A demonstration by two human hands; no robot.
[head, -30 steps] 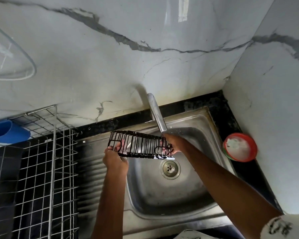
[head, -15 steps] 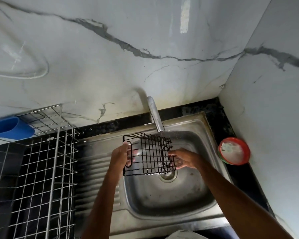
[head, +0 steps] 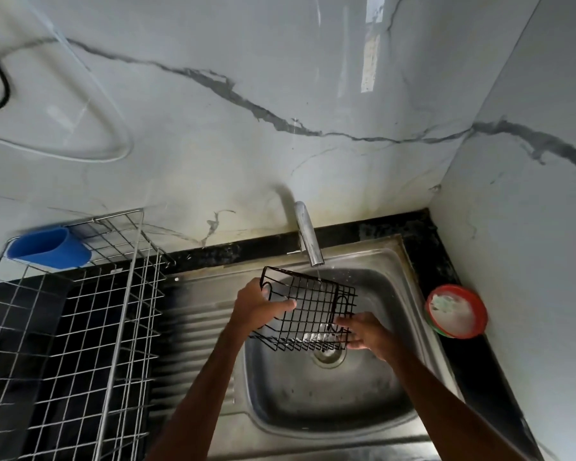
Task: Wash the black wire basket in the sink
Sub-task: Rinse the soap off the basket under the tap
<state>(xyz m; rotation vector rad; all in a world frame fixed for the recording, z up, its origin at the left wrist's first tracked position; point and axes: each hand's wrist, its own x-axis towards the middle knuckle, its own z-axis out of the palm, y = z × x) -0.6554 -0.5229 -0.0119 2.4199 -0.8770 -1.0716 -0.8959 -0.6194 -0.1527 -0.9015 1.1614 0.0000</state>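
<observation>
The black wire basket (head: 308, 309) hangs tilted over the steel sink (head: 393, 294), just under the chrome tap (head: 308, 237). A thin stream of water falls from the tap onto the basket's far rim. My left hand (head: 258, 306) grips the basket's left side, thumb inside the wires. My right hand (head: 363, 332) is at the basket's lower right corner, fingers spread and touching the wires. The drain (head: 328, 356) shows below the basket.
A silver wire dish rack (head: 90, 327) stands on the left, with a blue cup (head: 49, 247) at its far corner. A red-rimmed bowl of white stuff (head: 456, 311) sits on the black counter by the right wall. Marble walls close the corner.
The basket has turned from a flat, edge-on pose to a tilted one with its grid facing me. My right hand has slid down to its lower right corner.
</observation>
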